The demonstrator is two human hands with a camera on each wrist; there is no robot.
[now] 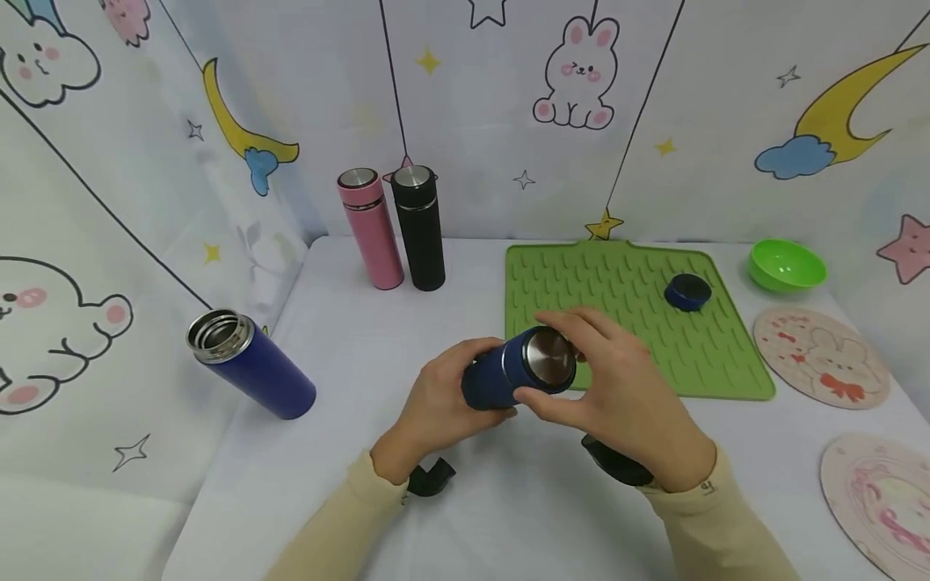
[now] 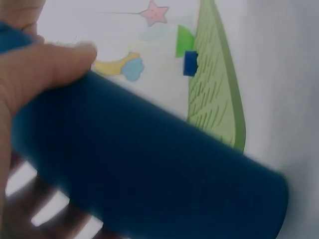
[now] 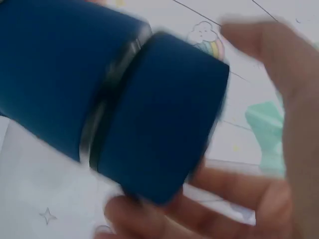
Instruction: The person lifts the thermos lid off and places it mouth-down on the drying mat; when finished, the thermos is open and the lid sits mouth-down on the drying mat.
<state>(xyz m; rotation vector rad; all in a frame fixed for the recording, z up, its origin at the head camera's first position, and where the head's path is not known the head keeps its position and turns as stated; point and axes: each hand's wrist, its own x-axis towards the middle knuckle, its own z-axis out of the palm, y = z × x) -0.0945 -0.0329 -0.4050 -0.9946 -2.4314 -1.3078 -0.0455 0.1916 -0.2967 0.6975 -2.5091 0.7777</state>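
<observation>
My left hand (image 1: 445, 387) grips the body of a dark blue thermos (image 1: 488, 378), which is tilted with its steel-topped cap (image 1: 550, 360) toward the right. Around that cap curl the fingers of my right hand (image 1: 613, 379); in the right wrist view the thumb (image 3: 249, 37) looks a little apart from the cap's edge. In the left wrist view the thermos body (image 2: 149, 159) crosses my palm. A second blue thermos (image 1: 265, 375), without a lid, stands to the left with its steel mouth uncovered. A loose blue lid (image 1: 687, 291) lies on the green mat (image 1: 603, 282).
Pink (image 1: 372, 234) and black (image 1: 420, 234) thermoses stand capped at the back. A green bowl (image 1: 787, 265) sits at the back right. Two round patterned mats, one with a bunny (image 1: 821, 357) and one pink (image 1: 879, 500), lie along the right side. Patterned cloth walls (image 1: 472, 121) border the white table (image 1: 327, 452).
</observation>
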